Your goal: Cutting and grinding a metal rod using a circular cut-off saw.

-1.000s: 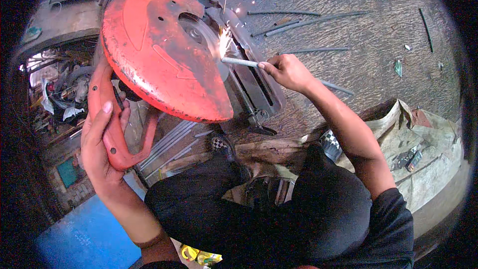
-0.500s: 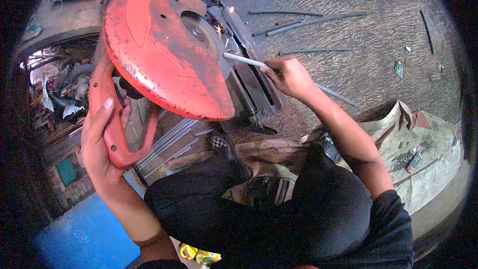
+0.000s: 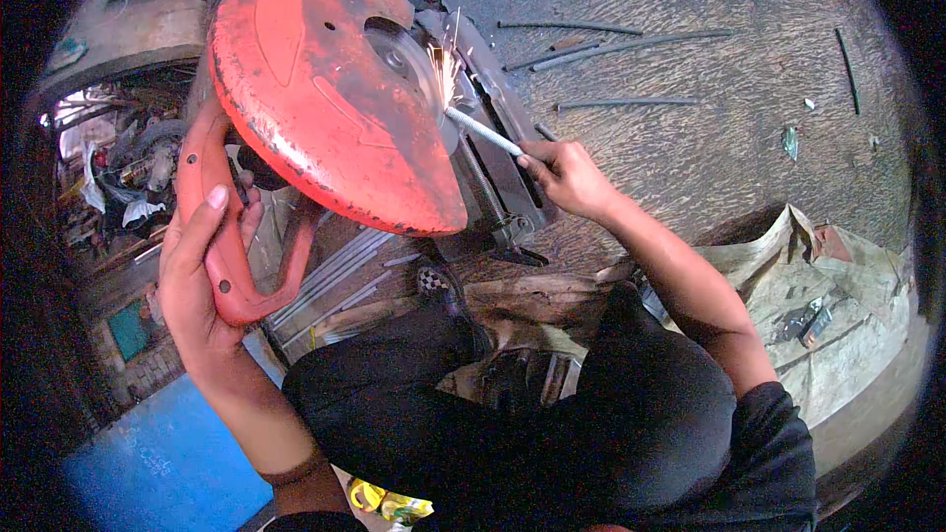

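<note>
A red chop saw with a worn, scuffed guard fills the upper left. My left hand is closed around its red loop handle, thumb on the near side. In my right hand I grip a threaded metal rod, fingers wrapped round it. The rod's far end touches the edge of the saw's cutting disc, and bright sparks fly up from that contact. Beneath the disc lies the saw's dark metal base. The lower part of the disc is hidden by the guard.
Several dark rods lie on the rough floor at upper right. Lighter metal rods lie below the saw. A crumpled pale sheet spreads at right, a blue panel at lower left. Cluttered parts stand at far left.
The sparks have grown into a larger spray. My right hand has tilted the rod more steeply and dropped slightly; my left hand keeps its hold on the handle.
</note>
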Available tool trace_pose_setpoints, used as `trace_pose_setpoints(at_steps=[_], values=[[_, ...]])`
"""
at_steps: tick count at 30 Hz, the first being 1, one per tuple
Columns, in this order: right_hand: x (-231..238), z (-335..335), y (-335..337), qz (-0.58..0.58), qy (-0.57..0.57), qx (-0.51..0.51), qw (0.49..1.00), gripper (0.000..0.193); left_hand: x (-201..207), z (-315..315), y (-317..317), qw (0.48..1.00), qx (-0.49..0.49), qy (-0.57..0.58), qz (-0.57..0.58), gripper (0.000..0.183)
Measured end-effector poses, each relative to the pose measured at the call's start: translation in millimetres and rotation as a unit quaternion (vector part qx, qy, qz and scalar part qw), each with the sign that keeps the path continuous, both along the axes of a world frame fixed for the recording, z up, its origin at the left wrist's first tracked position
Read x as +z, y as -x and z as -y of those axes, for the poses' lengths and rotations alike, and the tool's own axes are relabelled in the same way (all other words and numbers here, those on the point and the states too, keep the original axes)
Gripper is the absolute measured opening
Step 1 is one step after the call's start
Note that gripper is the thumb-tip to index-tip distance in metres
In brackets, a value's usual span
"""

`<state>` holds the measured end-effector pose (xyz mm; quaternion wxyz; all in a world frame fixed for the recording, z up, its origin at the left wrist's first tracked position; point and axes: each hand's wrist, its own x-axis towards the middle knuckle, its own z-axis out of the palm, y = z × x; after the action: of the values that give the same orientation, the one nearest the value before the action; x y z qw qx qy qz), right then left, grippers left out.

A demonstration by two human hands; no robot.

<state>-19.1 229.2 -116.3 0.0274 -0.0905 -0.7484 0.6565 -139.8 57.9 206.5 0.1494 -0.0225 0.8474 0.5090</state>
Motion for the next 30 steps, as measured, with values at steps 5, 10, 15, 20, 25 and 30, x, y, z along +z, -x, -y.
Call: trace_pose_setpoints(at_steps=[5,10,15,20,25,30], values=[[-5,8,5,-0.051,-0.041,-0.05,0.997,0.025,0,2,-1,1.0,0.008,-0.016,-0.003,0.046],[-8,12,4,-0.077,-0.051,-0.047,0.995,0.027,0,3,0,1.0,0.003,-0.005,0.006,0.047],[-11,14,2,-0.106,-0.097,-0.049,0.988,0.031,1,2,0,1.0,0.006,0.011,0.001,0.048],[-11,11,-1,-0.074,-0.17,-0.017,0.983,0.046,0,2,0,1.0,-0.006,-0.006,0.0,0.048],[-7,6,-2,-0.068,-0.175,-0.029,0.982,0.042,1,7,4,1.0,-0.015,0.026,0.009,0.045],[-12,-10,5,0.024,0.101,0.029,0.994,0.037,0,6,4,0.999,-0.007,0.042,0.003,0.043]])
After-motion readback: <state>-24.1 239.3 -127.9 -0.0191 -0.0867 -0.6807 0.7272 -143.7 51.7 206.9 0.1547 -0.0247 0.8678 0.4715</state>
